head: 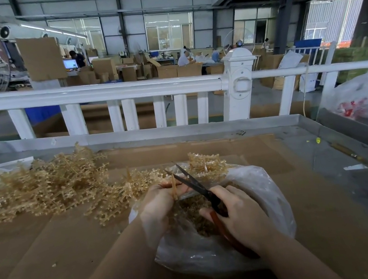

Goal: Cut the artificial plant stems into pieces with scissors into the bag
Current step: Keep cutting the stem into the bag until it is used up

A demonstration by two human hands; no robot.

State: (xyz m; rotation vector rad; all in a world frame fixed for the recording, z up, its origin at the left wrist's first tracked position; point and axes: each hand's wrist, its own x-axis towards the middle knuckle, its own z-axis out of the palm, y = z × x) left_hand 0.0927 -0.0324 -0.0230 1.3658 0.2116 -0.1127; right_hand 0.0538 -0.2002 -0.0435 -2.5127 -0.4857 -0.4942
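The clear plastic bag [253, 191] sits on the cardboard-covered bench [52, 256], its mouth open and already holding a bed of tan cut pieces. Directly over that mouth, the left hand [161, 198] pinches 1 artificial plant stem [174, 186] upright, fingers curled round it. The right hand [240, 214] grips the red handles of the scissors [194, 186], whose 2 dark blades stand spread, the stem just beside them. The uncut pile of stems [41, 186] lies to the left of the bag, beyond its rim.

To cut well, I would keep the stem above the bag's opening so each piece drops inside, set the stem deep between the blades, and hold the left fingers clear below the cut line.

Both forearms reach in from the near side of the bag; the right wrist angles so the blades point away and leftward.
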